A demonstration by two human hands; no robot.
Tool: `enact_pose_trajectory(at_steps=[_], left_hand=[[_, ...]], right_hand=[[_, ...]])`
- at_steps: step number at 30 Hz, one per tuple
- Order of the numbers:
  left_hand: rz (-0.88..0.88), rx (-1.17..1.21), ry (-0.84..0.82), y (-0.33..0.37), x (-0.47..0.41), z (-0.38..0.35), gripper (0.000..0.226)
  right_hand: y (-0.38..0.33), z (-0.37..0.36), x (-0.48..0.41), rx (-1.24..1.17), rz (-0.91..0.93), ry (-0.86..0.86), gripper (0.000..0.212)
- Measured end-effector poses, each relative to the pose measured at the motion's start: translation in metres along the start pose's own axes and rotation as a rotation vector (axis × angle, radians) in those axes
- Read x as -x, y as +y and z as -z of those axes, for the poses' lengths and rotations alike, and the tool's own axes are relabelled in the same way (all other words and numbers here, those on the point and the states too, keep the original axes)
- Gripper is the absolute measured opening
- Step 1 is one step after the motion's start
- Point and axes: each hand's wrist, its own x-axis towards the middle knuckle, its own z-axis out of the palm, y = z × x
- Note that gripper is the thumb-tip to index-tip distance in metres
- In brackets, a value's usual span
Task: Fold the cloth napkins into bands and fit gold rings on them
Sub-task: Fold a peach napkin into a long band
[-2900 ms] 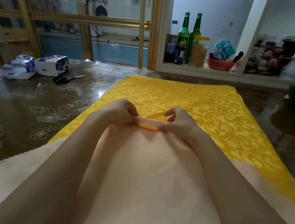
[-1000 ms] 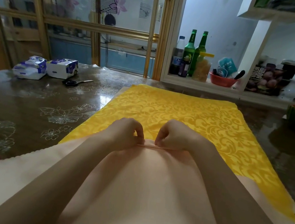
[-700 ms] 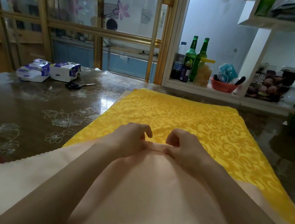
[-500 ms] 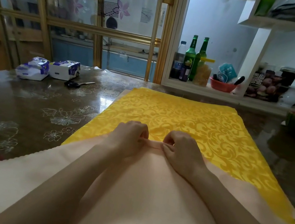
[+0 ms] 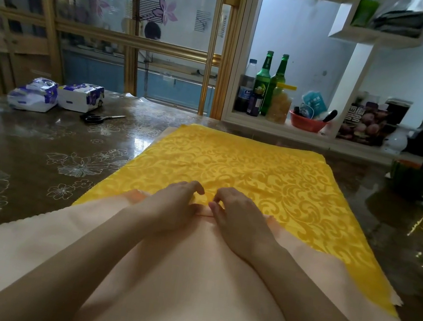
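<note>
Bowl (image 5: pixel 306 125) holding packets (image 5: pixel 314 102), right hand (image 5: pixel 239 219) pinching napkin (image 5: pixel 184 282)

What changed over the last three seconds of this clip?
The left hand and right hand kept pinching the peach napkin at its far fold, drawing it back toward the person and baring more yellow cloth. Tissue packs and scissors stayed put.

A glossy dark surface (image 5: pixel 40 137) printed with pale flower outlines mirrors the light. At far left stand gold-framed glass doors (image 5: pixel 129 40) with purple flower decals, blue cabinets (image 5: pixel 93 74) dimly behind them. At far right a white shelf niche (image 5: pixel 266 127) holds two green bottles (image 5: pixel 262 80) and a red bowl (image 5: pixel 307 124) before a pale wall (image 5: pixel 303 41).
</note>
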Motion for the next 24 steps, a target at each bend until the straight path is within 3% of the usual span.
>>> enact_pose_trajectory(at_steps=[4,8,12,15,18,24], left_hand=[[0.041,-0.141,-0.210,-0.003,-0.001,-0.007,0.050],[0.045,-0.107,-0.219,-0.009,-0.001,-0.007,0.049],[0.041,0.010,-0.166,-0.006,0.000,-0.002,0.044],[0.058,0.086,-0.060,-0.003,0.004,0.008,0.023],[0.033,0.071,0.013,0.002,0.008,0.014,0.008],[0.009,0.030,-0.072,0.013,0.018,0.025,0.017]], right_hand=[[-0.004,-0.010,0.001,0.045,-0.037,-0.318,0.057],[0.007,-0.002,0.008,0.121,-0.152,-0.389,0.066],[0.021,0.006,0.013,0.101,-0.176,-0.302,0.052],[0.020,0.010,0.022,-0.089,-0.193,-0.061,0.037],[0.018,0.016,0.026,-0.127,-0.198,0.095,0.022],[0.012,0.012,0.034,-0.090,-0.119,0.211,0.009]])
